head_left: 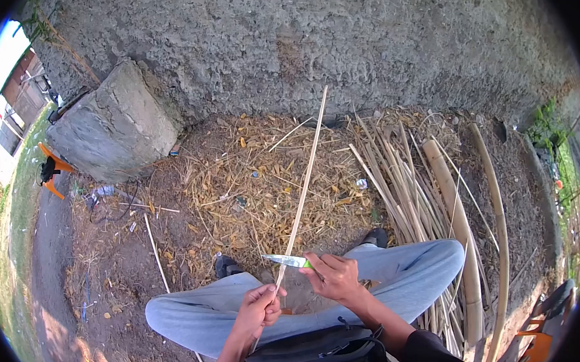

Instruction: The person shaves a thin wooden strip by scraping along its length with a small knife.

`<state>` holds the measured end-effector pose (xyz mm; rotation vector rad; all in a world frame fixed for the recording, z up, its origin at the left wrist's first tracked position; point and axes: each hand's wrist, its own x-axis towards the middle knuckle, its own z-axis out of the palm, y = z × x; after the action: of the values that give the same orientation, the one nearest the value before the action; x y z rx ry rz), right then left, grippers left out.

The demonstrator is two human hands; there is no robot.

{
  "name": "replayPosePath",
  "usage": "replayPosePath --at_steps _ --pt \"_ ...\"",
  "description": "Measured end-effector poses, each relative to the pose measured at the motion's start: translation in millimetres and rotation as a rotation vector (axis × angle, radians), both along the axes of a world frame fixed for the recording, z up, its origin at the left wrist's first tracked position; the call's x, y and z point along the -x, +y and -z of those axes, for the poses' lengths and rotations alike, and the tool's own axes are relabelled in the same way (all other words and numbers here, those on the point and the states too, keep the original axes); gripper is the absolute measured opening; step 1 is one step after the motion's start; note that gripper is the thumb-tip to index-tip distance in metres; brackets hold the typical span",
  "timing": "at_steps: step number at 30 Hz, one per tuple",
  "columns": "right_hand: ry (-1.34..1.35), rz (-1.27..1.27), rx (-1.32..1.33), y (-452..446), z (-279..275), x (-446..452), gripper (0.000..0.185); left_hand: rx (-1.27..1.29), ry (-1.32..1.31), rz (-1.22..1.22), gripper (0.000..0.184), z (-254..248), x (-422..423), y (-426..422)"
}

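Observation:
My left hand (260, 308) is closed around the lower part of a long, thin bamboo strip (307, 175), which points away from me toward the wall. In my right hand (332, 276) is a knife (284, 260) with a green handle, mostly covered by my fingers. Its blade lies across the strip, just above my left hand, with the tip pointing left. Whether the edge bites into the strip I cannot tell. Both hands are over my lap, between my bent knees.
A pile of split bamboo strips (404, 189) lies to the right, beside a thick bamboo pole (455, 219) and a curved one (496, 215). A concrete block (119, 125) stands at the left against the rough wall (300, 40). Shavings and dry leaves (270, 173) cover the ground.

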<state>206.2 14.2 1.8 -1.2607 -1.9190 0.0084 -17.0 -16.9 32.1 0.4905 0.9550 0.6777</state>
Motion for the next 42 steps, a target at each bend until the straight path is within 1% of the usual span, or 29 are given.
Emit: replayPosePath --at_steps 13,18,20,22,24,28,30,32,35,37,39,41,42 --pt "0.012 0.055 0.006 2 4 4 0.031 -0.023 0.069 -0.014 0.026 -1 -2 -5" --pt "0.049 0.149 0.009 18 10 -8 0.027 -0.025 0.088 0.011 0.026 5 -1 -14" --pt "0.032 0.146 0.014 19 11 -10 0.026 -0.017 0.109 0.013 0.025 4 1 -16" --pt "0.010 0.138 0.016 22 13 -12 0.025 -0.011 0.118 0.041 0.025 2 2 -15" --pt "0.059 0.233 0.039 31 17 -17 0.025 -0.007 0.109 0.053 0.026 4 4 -19" --pt "0.057 0.180 -0.031 38 18 -18 0.024 0.017 0.119 0.085 0.027 5 14 -24" --pt "0.090 0.283 0.019 44 17 -25 0.023 0.022 0.121 0.118 0.027 9 20 -35" --pt "0.087 0.257 0.012 50 19 -34 0.023 0.028 0.120 0.151 0.027 13 26 -42" --pt "0.085 0.248 0.001 55 17 -36 0.022 0.030 0.142 0.150 0.027 11 34 -46" --pt "0.077 0.265 -0.014 60 17 -40 0.023 0.010 0.224 0.203 0.027 9 34 -47" --pt "0.097 0.340 -0.024 69 21 -51 0.023 0.024 0.213 0.204 0.027 7 37 -49" --pt "0.074 0.336 0.001 73 21 -57 0.022 0.042 0.208 0.208 0.027 10 43 -52" --pt "0.090 0.347 -0.015 77 20 -62 0.021 0.005 0.227 0.217 0.027 10 46 -53"
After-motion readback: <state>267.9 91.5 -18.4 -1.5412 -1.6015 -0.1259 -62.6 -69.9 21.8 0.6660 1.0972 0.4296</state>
